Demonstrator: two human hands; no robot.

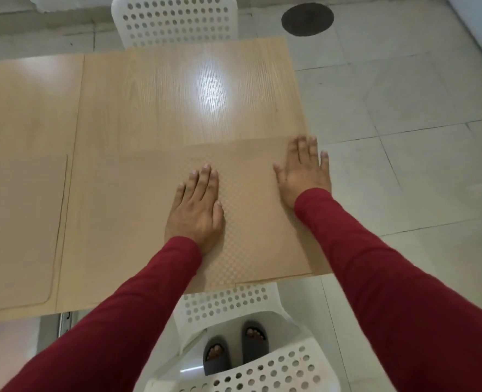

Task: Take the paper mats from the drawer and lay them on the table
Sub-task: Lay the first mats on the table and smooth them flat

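Observation:
A tan paper mat [251, 210] with a fine dotted pattern lies flat on the near right part of the light wooden table [177, 94]. My left hand [197, 205] rests palm down on the mat's middle, fingers spread. At the mat's right edge, my right hand [304, 171] presses flat as well, by the table's right side. Neither hand grips anything. A second tan mat [19, 230] lies flat on the adjoining table at the left. No drawer is in view.
A white perforated chair [174, 21] stands at the table's far side. Another white perforated chair [242, 360] is under me at the near edge, with my feet in grey slippers seen through it. Tiled floor [418, 123] lies to the right.

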